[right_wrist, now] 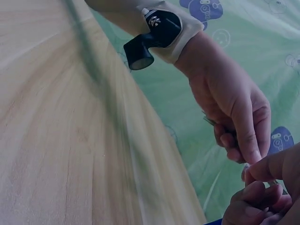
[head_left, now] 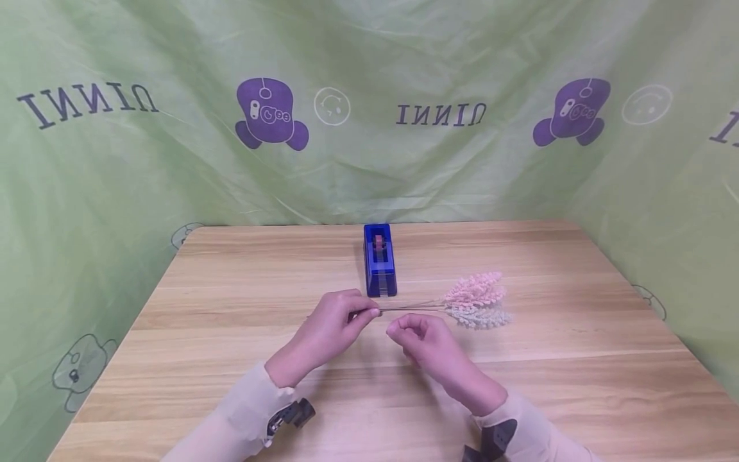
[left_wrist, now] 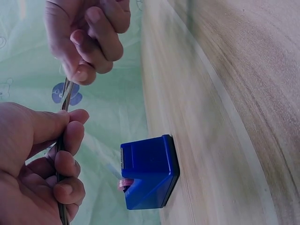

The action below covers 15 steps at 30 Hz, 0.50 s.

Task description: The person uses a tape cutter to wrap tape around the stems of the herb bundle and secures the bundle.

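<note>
My left hand [head_left: 331,324] grips the thin stems [head_left: 412,307] of two artificial flower sprays, its thumb and fingers curled round them. One spray has a pink head [head_left: 475,290], the other a pale grey-white head [head_left: 480,316]; both point right. Close by on the right, my right hand [head_left: 430,346] has thumb and forefinger pinched together near the stems. A thin clear strip like tape seems to run from that pinch in the left wrist view, though it is hard to make out. Behind the hands stands a blue tape dispenser [head_left: 381,282], its cutting end towards me.
The wood-grain table [head_left: 231,289] spreads round the hands. A green printed curtain [head_left: 369,173] hangs along its back and sides. Dark wrist cameras [head_left: 290,416] are strapped over the light sleeves.
</note>
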Motion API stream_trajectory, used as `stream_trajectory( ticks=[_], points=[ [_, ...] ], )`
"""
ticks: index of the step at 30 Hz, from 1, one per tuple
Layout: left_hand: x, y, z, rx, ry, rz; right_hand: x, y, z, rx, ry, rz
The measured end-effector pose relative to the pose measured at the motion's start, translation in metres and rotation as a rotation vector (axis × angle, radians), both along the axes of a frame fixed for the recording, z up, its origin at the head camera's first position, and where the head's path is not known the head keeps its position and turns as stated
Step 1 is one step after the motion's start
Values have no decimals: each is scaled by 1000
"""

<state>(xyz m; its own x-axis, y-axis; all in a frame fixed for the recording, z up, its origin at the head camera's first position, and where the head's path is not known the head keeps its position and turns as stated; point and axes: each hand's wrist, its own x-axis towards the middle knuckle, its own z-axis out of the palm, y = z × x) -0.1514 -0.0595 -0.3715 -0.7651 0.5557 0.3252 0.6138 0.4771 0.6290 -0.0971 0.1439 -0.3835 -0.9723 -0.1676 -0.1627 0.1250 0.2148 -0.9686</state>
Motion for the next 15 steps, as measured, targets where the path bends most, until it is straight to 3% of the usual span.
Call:
stream_trajectory(
  ticks=[7, 15],
  points=[
    [0, 0, -1, 5, -3, -10, -4, -2, -8, 93, 71, -50],
    [-1, -1, -5, 6, -1, -24, -10, -4, -14, 139, 72, -111]
  ],
)
